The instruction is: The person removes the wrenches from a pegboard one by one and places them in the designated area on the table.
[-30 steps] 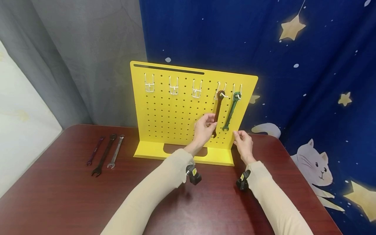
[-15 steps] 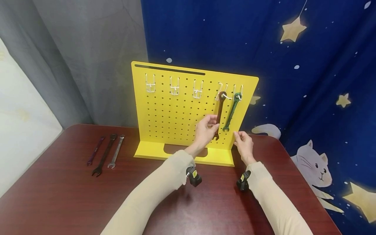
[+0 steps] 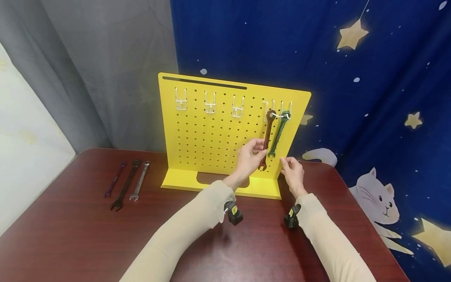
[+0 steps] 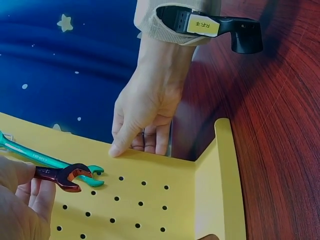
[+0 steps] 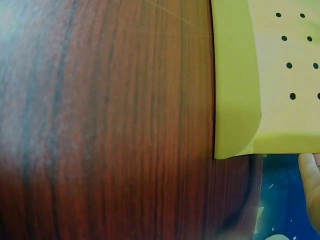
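Note:
My left hand (image 3: 248,157) pinches a red-brown wrench (image 3: 268,133) low on its handle, with the open-end jaw showing below the fingers. The wrench's ring end sits around a white wire hook (image 3: 273,105), which looks skewed toward the right. Just right of it a green wrench (image 3: 279,137) hangs from another hook, lower end near the yellow pegboard (image 3: 197,135). My right hand (image 3: 293,173) grips the board's right edge; in the left wrist view its thumb (image 4: 120,144) lies at the front and the other fingers go behind.
Three wrenches lie on the dark red table (image 3: 88,235) at left: a purple one (image 3: 115,181), a long black one (image 3: 127,186) and a silver one (image 3: 141,181). Three bare hooks, such as the leftmost hook (image 3: 181,103), line the board's top. Curtains (image 3: 239,39) hang behind.
My left hand has moved slightly right with the red-brown wrench, bringing it closer to the green one. Its hook has swung rightward too. My right hand has stayed on the board's edge.

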### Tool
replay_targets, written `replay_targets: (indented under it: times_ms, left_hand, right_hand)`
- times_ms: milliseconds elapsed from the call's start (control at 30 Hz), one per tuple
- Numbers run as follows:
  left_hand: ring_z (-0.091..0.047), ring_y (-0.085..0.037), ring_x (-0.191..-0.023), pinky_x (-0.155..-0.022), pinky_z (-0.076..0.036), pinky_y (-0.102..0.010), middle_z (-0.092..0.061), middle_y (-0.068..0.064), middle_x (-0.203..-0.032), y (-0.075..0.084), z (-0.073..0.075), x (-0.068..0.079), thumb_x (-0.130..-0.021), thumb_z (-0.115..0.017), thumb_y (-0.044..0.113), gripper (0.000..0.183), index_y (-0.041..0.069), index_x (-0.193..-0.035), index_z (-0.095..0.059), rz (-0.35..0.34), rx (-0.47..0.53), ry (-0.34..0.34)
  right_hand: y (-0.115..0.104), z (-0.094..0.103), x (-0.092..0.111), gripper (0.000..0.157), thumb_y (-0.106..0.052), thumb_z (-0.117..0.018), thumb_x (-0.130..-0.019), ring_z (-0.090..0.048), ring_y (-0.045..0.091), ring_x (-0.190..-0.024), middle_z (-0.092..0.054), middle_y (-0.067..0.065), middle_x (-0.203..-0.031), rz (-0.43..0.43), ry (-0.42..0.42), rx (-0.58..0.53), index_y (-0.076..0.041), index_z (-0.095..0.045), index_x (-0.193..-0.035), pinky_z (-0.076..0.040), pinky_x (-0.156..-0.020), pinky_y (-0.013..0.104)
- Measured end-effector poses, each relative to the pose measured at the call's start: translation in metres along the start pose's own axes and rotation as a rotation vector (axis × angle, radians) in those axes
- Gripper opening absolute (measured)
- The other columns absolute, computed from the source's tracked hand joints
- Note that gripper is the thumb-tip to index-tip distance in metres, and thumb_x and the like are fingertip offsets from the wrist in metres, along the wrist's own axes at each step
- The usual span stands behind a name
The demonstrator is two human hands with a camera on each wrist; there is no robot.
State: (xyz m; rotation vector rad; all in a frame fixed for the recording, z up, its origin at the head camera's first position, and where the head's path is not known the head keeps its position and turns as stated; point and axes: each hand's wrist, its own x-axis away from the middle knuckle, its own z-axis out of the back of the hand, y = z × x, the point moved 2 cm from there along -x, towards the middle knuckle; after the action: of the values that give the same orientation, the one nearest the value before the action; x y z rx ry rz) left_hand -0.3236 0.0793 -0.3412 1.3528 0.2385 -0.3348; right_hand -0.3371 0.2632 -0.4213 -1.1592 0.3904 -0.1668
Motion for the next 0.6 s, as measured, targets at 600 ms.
replay_targets:
  times_ms: [600]
  left_hand:
    - [-0.066, -0.016, -0.088, -0.076, -0.052, -0.021, -0.069, -0.005, -0.097, 0.0038, 0.0035, 0.0021, -0.086, -0.067, 0.007, 0.023, 0.01, -0.109, -0.066, 0.018, -0.003, 0.021]
  right_hand:
    - [0.0013, -0.0013, -0.0011, 0.04, -0.038, -0.054, -0.094, -0.062, 0.031, -0.099, -0.063, 0.021, -0.107, -0.006, 0.001, -0.006, 0.001, -0.058, -0.102, -0.053, -0.087, 0.039]
